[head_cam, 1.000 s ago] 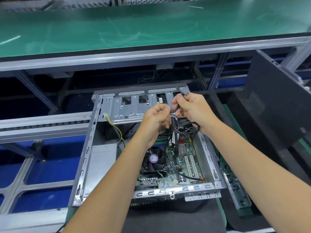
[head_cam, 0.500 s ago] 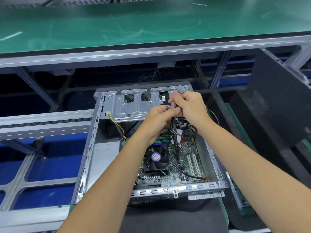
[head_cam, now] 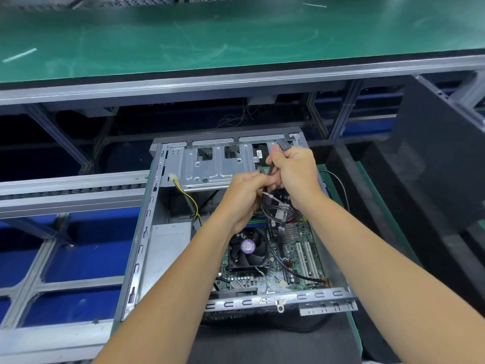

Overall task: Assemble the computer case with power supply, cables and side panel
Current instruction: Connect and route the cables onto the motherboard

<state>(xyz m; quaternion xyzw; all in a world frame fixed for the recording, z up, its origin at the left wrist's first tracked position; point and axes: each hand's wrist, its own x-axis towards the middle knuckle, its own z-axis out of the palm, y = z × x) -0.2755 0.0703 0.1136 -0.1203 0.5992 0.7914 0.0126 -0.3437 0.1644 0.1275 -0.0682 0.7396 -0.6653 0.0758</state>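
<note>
Seemingly to sort out loose wiring before it is routed, both hands are raised over the far half of the open computer case (head_cam: 147, 232), which lies on its side with the open face up, on a dark mat at the near edge of the work station. From the head view, the left hand (head_cam: 245, 197) has its fingers curled round a bundle of dark cables (head_cam: 278, 211), while the right hand (head_cam: 296, 174) grips the upper run of the same bundle, a grey plug (head_cam: 284, 145) sticking up past its thumb; holding it at two spots probably keeps the loops off the board while they are untangled. Inside the case sit a green circuit board (head_cam: 296, 264) with a black fan (head_cam: 248, 249), the grey power supply (head_cam: 168, 248) along the left wall, and a metal drive tray (head_cam: 210, 166) at the far end with a yellow wire (head_cam: 187, 195) hanging beside it. A dark side panel (head_cam: 441, 164) leans at the right, well apart, not yet fitted.
</note>
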